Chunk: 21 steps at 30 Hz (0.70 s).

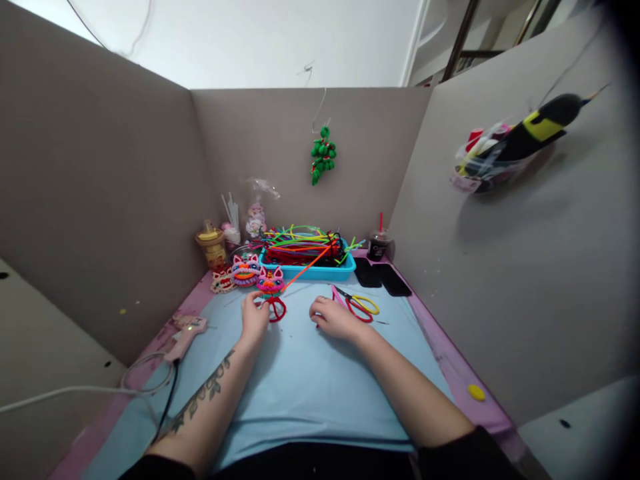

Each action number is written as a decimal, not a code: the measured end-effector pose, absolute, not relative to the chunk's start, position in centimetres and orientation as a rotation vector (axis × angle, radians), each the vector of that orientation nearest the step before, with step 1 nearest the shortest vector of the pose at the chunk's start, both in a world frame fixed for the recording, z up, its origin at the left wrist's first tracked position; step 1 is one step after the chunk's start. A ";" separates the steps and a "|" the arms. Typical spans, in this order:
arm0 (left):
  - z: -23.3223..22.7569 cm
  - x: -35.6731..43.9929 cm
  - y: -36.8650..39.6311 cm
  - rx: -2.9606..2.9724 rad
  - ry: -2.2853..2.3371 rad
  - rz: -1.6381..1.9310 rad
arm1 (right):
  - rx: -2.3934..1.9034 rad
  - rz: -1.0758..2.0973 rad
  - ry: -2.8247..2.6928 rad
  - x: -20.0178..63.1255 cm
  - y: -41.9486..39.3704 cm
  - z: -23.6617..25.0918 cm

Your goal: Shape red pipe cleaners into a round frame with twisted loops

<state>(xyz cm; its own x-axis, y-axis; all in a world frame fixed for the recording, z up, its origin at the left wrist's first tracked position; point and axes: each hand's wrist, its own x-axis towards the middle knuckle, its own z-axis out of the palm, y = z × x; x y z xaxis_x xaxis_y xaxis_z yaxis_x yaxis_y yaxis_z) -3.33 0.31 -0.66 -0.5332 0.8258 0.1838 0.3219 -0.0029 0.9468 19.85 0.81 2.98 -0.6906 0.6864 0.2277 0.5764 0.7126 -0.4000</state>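
My left hand is closed, thumb and fingers pinching the edge of a red pipe-cleaner ring with a bar across its middle. Just behind the ring stands a pink and orange animal head made of pipe cleaners, and an orange pipe cleaner slants up from beside it to the tray. My right hand rests low over the cloth with its fingers curled together. A small red piece peeks out under those fingertips; most of it is hidden. Scissors with red and yellow handles lie right beside this hand.
A blue tray of pipe cleaners stands at the back. Two more animal heads sit left of it. Dark phone-like slabs and a drink cup are at back right. A pink glue gun with its cable lies left. Grey partitions enclose the table.
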 end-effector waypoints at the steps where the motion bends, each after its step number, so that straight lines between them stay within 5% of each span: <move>1: -0.6 -4.0 0.3 1.274 1.937 1.530 | -0.967 0.442 -2.522 19.6 0.6 2.8; 8: 1.4 -5.6 0.1 1.900 2.103 0.908 | -0.943 0.525 -2.342 19.1 0.4 0.7; 21: 2.0 -5.6 1.5 2.158 1.781 0.799 | -0.946 0.527 -2.319 19.1 0.0 0.0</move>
